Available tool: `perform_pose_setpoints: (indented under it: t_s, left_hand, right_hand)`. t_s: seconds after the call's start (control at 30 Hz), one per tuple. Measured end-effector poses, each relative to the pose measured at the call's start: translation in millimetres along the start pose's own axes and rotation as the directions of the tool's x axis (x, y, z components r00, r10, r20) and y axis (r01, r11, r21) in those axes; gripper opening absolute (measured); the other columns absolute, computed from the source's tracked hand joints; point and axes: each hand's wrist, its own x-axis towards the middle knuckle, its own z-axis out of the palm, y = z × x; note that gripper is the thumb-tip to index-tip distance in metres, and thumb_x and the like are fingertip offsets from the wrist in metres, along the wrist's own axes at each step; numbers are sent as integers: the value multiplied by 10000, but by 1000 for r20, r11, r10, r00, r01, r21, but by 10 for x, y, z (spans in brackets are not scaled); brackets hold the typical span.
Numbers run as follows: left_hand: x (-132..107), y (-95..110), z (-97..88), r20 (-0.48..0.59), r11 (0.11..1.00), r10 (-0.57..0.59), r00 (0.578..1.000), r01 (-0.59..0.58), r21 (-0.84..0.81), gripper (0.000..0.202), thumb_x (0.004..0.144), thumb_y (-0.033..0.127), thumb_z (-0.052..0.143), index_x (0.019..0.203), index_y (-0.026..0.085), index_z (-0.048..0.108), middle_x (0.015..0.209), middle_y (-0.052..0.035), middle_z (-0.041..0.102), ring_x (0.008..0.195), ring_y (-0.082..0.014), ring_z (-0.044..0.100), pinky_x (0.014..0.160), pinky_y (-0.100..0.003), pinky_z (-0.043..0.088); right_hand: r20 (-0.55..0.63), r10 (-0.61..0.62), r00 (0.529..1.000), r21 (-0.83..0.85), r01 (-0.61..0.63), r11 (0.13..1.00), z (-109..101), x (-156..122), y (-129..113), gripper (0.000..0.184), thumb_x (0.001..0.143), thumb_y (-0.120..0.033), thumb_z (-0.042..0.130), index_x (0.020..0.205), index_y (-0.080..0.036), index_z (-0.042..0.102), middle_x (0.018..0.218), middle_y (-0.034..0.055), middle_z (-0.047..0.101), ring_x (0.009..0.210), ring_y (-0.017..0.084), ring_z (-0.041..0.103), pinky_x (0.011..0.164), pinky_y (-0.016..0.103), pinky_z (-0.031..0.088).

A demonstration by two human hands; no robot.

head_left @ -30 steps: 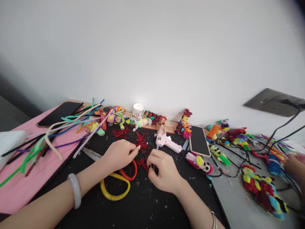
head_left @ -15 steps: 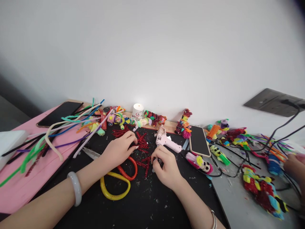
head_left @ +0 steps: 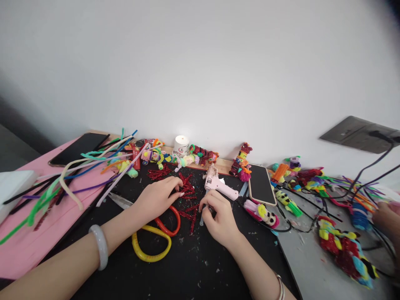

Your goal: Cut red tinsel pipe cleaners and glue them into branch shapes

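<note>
My left hand (head_left: 161,195) hovers over short red tinsel pipe-cleaner pieces (head_left: 187,187), its thumb and forefinger apart and nothing visible between them. Beneath that wrist lie scissors (head_left: 151,243) with one yellow and one red handle loop. My right hand (head_left: 218,214) is curled, fingertips drawn towards the thumb; whatever they pinch, if anything, is hidden. A thin translucent stick (head_left: 201,221) shows just below those fingertips. More red pieces (head_left: 193,218) lie between my hands. Just beyond my right hand rests a pale pink glue gun (head_left: 220,185).
Pipe cleaners (head_left: 71,177) spread over a pink board at left, beside a dark phone (head_left: 78,149). A paper cup (head_left: 181,146) and pipe-cleaner figures (head_left: 240,162) line the wall. Another phone (head_left: 261,185), cables and more figures (head_left: 346,250) are at right, near another person's hand (head_left: 386,218).
My left hand has shifted slightly right and down, its thumb and forefinger still apart. My right hand has moved a little, uncovering more of the translucent stick.
</note>
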Motion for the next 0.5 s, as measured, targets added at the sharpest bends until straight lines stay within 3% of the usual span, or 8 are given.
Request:
perform_pose_setpoints:
  t_s: [0.13,0.33,0.43,0.5]
  left_hand:
    - [-4,0,19,-15,999,31,999,-31,-14,136,883,198,471,989,224,552,962,-16,619,847,-201,605,740,-312,444]
    - [19,18,25,-198,986,82,977,-109,-127,208,901,163,423,1079,183,529,882,-33,560,863,-198,567,809,-327,453]
    - [5,42,21,-238,965,130,963,-178,-191,202,922,168,409,1090,188,521,920,-35,548,869,-179,561,820,-304,453]
    - [-18,69,22,-204,948,189,961,-232,-217,211,934,170,399,1109,198,512,950,-37,551,885,-169,559,831,-289,450]
  right_hand:
    - [-6,-1,1000,-2,1,1000,2,0,9,193,720,-26,427,690,-169,554,720,9,509,670,135,490,607,248,359]
    - [-15,6,1000,-4,-6,1000,4,-15,15,195,738,-30,431,699,-168,563,730,10,518,677,136,496,610,248,363]
    - [-48,40,998,-4,-40,999,11,-15,24,181,781,-62,444,791,-171,588,709,-3,507,633,127,475,576,240,352]
    - [-64,86,994,21,-85,996,21,-13,34,165,819,-107,464,903,-177,588,685,-21,499,573,114,445,541,231,346]
